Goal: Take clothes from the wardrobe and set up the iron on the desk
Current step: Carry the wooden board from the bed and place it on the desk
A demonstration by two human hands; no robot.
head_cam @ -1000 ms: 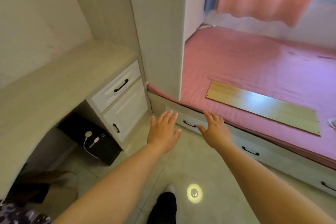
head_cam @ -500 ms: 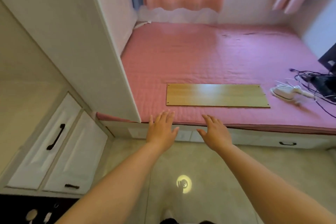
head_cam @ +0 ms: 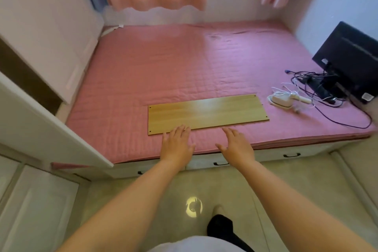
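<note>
Hands at the bed edge, both empty: the left hand (head_cam: 177,145) and the right hand (head_cam: 237,146) are held forward, palms down, with fingers straight and loosely spread, holding nothing. Just beyond the left fingertips lies the wooden board (head_cam: 207,113), flat on the pink mattress cover (head_cam: 163,71); whether those fingertips touch its near edge or merely overlap it in view cannot be told. The right fingertips stop short of the board, over bare quilted cover. The iron (head_cam: 283,99), small and white with its handle pointing away to the right, rests on the cover beyond and well to the right of the right fingers, just past the board's right end, beside a tangle of dark cables (head_cam: 319,88) and a black monitor (head_cam: 351,59). The wardrobe (head_cam: 47,26) stands to the left of the left fingers, its white door (head_cam: 51,127) swung open towards the viewer; no clothes can be seen inside from here, and the desk is not in view. Judged from this layout, neither part of the task is yet begun. To fetch the iron well, the right hand should probably reach past the board's end and close around the handle, not the sole, then gather the white cord so it does not snag on the dark cables or drag them across the bed when lifted.
</note>
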